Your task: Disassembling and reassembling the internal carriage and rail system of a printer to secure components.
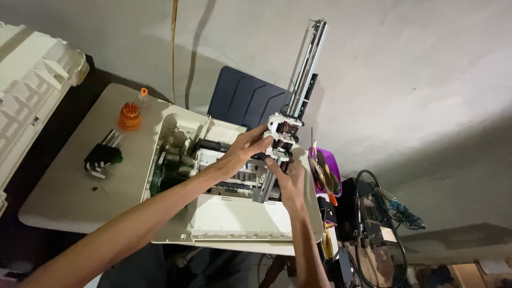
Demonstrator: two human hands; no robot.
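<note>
An opened cream-coloured printer (176, 213) lies on a white table (69, 181), its inner parts exposed. A long metal rail assembly (308, 64) rises tilted from the printer toward the wall, with a white and black carriage block (281, 136) on it. My left hand (242, 149) grips the left side of the carriage block. My right hand (288, 181) holds the rail just below the block. A dark paper tray flap (242, 98) stands up behind the printer.
An orange screwdriver-bit holder (129, 116) and a black set of hex keys (103, 156) lie on the table's left. A purple tray (330, 170) of tools sits at the right, with black cables (368, 208) beyond. A white plastic cover (32, 85) leans at far left.
</note>
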